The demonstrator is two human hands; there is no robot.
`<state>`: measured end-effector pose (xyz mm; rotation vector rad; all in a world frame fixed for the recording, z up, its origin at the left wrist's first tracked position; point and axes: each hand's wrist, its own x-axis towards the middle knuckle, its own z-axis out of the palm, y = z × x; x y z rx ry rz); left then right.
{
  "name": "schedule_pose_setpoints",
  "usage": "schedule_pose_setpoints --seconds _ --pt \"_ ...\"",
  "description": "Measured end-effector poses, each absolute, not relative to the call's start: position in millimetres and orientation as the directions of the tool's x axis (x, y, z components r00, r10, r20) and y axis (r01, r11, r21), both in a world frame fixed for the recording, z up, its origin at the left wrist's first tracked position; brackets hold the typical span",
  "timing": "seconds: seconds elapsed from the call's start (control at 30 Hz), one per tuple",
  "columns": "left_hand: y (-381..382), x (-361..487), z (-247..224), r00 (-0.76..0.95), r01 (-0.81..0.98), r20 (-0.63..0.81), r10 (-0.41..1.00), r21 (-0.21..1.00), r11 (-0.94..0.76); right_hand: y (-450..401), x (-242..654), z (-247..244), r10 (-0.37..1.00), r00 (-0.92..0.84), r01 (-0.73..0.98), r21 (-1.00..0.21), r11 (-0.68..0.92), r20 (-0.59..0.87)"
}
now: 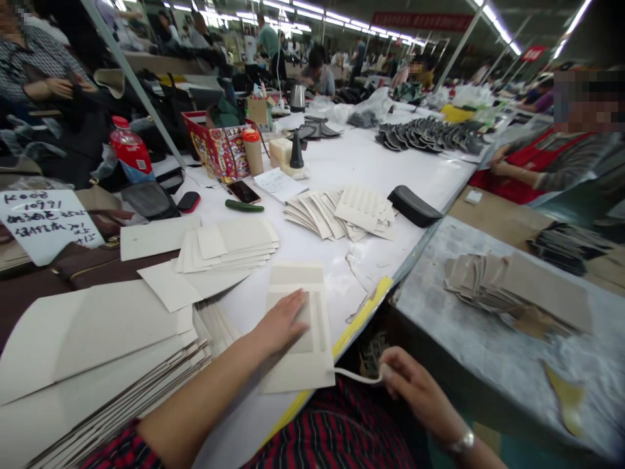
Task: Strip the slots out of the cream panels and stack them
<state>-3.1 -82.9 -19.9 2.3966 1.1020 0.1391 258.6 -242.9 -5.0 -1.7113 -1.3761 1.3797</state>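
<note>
My left hand [283, 324] lies flat, fingers stretched out, on a cream-coloured rectangular panel [305, 378] at the near edge of the white table. Raised or layered bands show on the panel beside my fingers. Past the table edge, my right hand [415, 384] is closed in a pinch on a thin white strip [359, 376]. That strip runs to the panel's right edge; how it meets the panel is unclear. Left of the panel are a fanned stack of smaller cream pieces [239, 244] and a tall pile of larger panels [107, 319].
Ahead lie spread cream cards [364, 210], a black case [415, 205], a cucumber [244, 206] and a phone [243, 191]. Further left stand a red bag [224, 153] and a red-capped bottle [131, 150]. Grey panels [541, 293] lie on the right-hand table, near a co-worker in a red apron [532, 163].
</note>
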Motion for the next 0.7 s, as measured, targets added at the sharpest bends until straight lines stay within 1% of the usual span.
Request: schedule_pose_setpoints --seconds 0.07,0.1,0.17,0.2,0.23,0.27,0.3,0.33,0.37,0.43,0.47,0.57,0.63,0.7 --pt "-80 0 -18 0.564 0.745 -0.083 0.822 0.480 -0.462 -233 307 -26 0.910 0.104 0.432 -0.806 -0.405 -0.401" --pt "-77 3 -16 0.526 0.771 -0.081 0.847 0.466 -0.434 -226 328 -38 0.893 0.168 0.495 -0.748 -0.442 -0.417" --pt "-70 10 -14 0.491 0.804 -0.093 0.866 0.432 -0.409 -211 354 -56 0.861 0.293 0.662 -0.562 -0.496 -0.415" --pt "-66 14 -13 0.484 0.813 -0.105 0.869 0.420 -0.402 -203 357 -59 0.859 0.342 0.737 -0.458 -0.497 -0.381" --pt "-62 16 -13 0.478 0.821 -0.119 0.871 0.414 -0.394 -193 352 -58 0.871 0.359 0.798 -0.372 -0.473 -0.336" --pt "-58 19 -13 0.473 0.825 -0.132 0.871 0.413 -0.385 -181 339 -53 0.894 0.340 0.843 -0.328 -0.427 -0.291" --pt "-54 20 -13 0.469 0.828 -0.147 0.871 0.417 -0.375 -168 320 -45 0.922 0.290 0.869 -0.332 -0.366 -0.257" --pt "-50 21 -14 0.462 0.831 -0.161 0.872 0.422 -0.362 -154 296 -36 0.946 0.213 0.877 -0.380 -0.296 -0.244" --pt "-47 22 -14 0.455 0.835 -0.175 0.873 0.426 -0.349 -139 269 -26 0.960 0.127 0.856 -0.461 -0.233 -0.249" --pt "-43 24 -15 0.438 0.846 -0.201 0.876 0.422 -0.326 -107 219 -11 0.940 -0.006 0.766 -0.606 -0.215 -0.341" --pt "-42 25 -15 0.431 0.853 -0.215 0.876 0.415 -0.318 -92 198 -8 0.915 -0.046 0.735 -0.634 -0.240 -0.400" --pt "-39 30 -15 0.410 0.878 -0.259 0.875 0.372 -0.301 -58 164 -12 0.821 -0.093 0.710 -0.615 -0.342 -0.563" --pt "-37 33 -15 0.398 0.887 -0.276 0.875 0.360 -0.289 -47 161 -20 0.781 -0.099 0.705 -0.598 -0.382 -0.616" --pt "-34 34 -17 0.392 0.883 -0.279 0.876 0.383 -0.273 -42 163 -27 0.760 -0.104 0.688 -0.598 -0.410 -0.641"
